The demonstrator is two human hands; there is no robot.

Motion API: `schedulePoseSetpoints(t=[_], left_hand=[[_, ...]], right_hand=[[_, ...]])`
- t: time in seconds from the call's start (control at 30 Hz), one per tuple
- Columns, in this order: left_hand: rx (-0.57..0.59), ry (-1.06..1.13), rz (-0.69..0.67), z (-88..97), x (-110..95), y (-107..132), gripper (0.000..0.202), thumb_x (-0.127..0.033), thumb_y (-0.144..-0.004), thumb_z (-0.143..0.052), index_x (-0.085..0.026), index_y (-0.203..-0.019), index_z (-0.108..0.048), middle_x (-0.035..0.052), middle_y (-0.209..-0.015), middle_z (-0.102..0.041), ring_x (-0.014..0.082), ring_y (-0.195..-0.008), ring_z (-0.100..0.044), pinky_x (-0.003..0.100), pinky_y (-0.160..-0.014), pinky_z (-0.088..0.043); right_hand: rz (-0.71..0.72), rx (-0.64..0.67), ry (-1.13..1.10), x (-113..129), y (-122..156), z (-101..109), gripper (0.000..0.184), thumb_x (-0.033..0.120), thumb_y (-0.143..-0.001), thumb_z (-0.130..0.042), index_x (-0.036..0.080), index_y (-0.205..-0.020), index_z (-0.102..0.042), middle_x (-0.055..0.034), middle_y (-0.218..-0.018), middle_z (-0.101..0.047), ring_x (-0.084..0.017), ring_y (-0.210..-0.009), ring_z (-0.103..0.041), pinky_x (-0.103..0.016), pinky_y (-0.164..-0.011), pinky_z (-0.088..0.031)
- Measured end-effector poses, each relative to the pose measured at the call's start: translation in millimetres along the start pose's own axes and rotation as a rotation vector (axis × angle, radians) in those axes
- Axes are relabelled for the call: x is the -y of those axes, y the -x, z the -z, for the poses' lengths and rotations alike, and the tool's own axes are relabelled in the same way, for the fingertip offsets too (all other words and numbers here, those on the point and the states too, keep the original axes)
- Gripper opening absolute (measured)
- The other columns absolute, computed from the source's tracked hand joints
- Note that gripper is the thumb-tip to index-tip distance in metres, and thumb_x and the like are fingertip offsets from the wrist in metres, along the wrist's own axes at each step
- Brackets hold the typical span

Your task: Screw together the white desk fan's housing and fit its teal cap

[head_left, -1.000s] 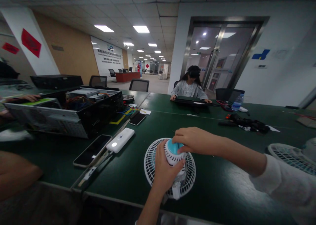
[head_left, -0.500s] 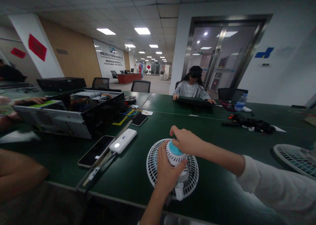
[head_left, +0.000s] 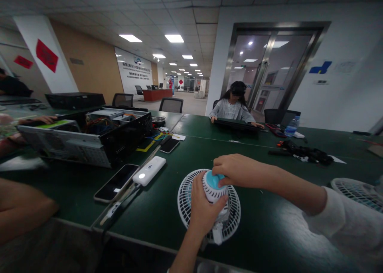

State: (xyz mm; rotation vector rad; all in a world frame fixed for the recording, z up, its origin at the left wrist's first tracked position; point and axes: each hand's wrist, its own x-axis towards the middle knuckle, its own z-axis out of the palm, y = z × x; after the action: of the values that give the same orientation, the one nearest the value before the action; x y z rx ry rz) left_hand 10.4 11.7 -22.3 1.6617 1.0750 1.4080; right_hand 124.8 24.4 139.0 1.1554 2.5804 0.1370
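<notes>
Gripping a small white desk fan (head_left: 213,193) at the lower centre of the frame, the left hand (head_left: 206,209) comes up from the bottom edge and wraps the ribbed motor housing from the near side, with its thumb (head_left: 223,200) curled around the housing. The right hand (head_left: 239,170) reaches in from the right, its white sleeve (head_left: 338,221) at the frame's right edge, and its fingers curl down over the blue cap (head_left: 214,180). Both hands are closed around the fan and touching it. The housing's long axis runs from a white clip (head_left: 218,234) at the near end toward the blue cap at the far end, leaning slightly left. Beneath it, the round wire guard (head_left: 233,209) lies nearly flat on the dark green table (head_left: 269,233). Just left of the fan are a white power bank (head_left: 149,170) with a lit light and a smartphone (head_left: 116,182). A second fan guard (head_left: 356,191) sits at the right edge. Farther left stands an open computer case (head_left: 101,141) full of wires, with another person's hand (head_left: 38,120) resting on it. Across the table, a seated person (head_left: 231,109) has both hands on a dark flat panel (head_left: 236,125).
</notes>
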Motion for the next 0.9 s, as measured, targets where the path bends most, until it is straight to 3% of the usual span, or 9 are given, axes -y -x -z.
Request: schedulePoseSetpoints(t=[0.37,0.5,0.67,0.77,0.83,0.9], left_hand=[[-0.005,0.021,0.008,-0.6,-0.6,-0.7,0.064,-0.025,-0.069,-0.067,-0.020,-0.125,-0.036,0.0091,-0.121,-0.046,0.0261,-0.114,-0.044,0.044,-0.099,-0.034],[-0.005,0.008,0.022,-1.3,-0.9,-0.1,0.065,-0.024,-0.068,-0.067,-0.020,-0.125,-0.035,0.0090,-0.122,-0.045,0.0260,-0.116,-0.043,0.043,-0.100,-0.033],[0.013,-0.013,0.045,-0.7,-3.9,0.6,0.064,-0.025,-0.068,-0.067,-0.020,-0.125,-0.036,0.0093,-0.123,-0.044,0.0265,-0.117,-0.041,0.044,-0.100,-0.032],[0.016,-0.004,0.043,0.8,-6.5,-0.2,0.063,-0.024,-0.068,-0.067,-0.020,-0.123,-0.037,0.0090,-0.122,-0.045,0.0262,-0.116,-0.043,0.043,-0.099,-0.033],[0.009,-0.005,0.036,1.6,-7.3,-0.7,0.062,-0.023,-0.068,-0.067,-0.020,-0.122,-0.038,0.0086,-0.121,-0.046,0.0261,-0.115,-0.043,0.043,-0.099,-0.033],[0.008,-0.009,0.032,1.9,-6.7,-1.0,0.062,-0.024,-0.067,-0.068,-0.020,-0.122,-0.039,0.0087,-0.121,-0.047,0.0263,-0.115,-0.044,0.043,-0.099,-0.034]], right_hand=[[-0.027,0.014,0.014,4.1,-6.6,5.1,0.023,0.029,-0.080,-0.061,0.015,-0.098,-0.064,-0.0106,-0.098,-0.063,-0.025,-0.093,-0.060,-0.030,-0.070,-0.044],[-0.163,-0.011,-0.014,10.9,-12.5,-5.6,0.028,0.029,-0.090,-0.042,0.010,-0.093,-0.063,-0.0153,-0.087,-0.066,-0.027,-0.084,-0.064,-0.035,-0.069,-0.044],[-0.394,-0.083,-0.135,14.9,-23.0,-18.7,0.033,0.020,-0.086,-0.040,0.010,-0.117,-0.046,-0.0165,-0.094,-0.067,-0.027,-0.082,-0.065,-0.031,-0.062,-0.044],[-0.451,-0.043,-0.260,12.0,-26.5,-19.7,0.029,0.014,-0.084,-0.036,0.009,-0.110,-0.047,-0.0113,-0.082,-0.068,-0.018,-0.066,-0.066,-0.024,-0.054,-0.042],[-0.412,-0.003,-0.332,9.2,-24.4,-16.4,0.025,0.014,-0.086,-0.033,0.011,-0.104,-0.050,-0.0043,-0.068,-0.067,-0.012,-0.053,-0.062,-0.020,-0.050,-0.040],[-0.341,-0.001,-0.357,6.5,-18.1,-10.4,0.024,0.016,-0.087,-0.033,0.014,-0.101,-0.053,-0.0020,-0.067,-0.066,-0.011,-0.055,-0.061,-0.020,-0.053,-0.040]])
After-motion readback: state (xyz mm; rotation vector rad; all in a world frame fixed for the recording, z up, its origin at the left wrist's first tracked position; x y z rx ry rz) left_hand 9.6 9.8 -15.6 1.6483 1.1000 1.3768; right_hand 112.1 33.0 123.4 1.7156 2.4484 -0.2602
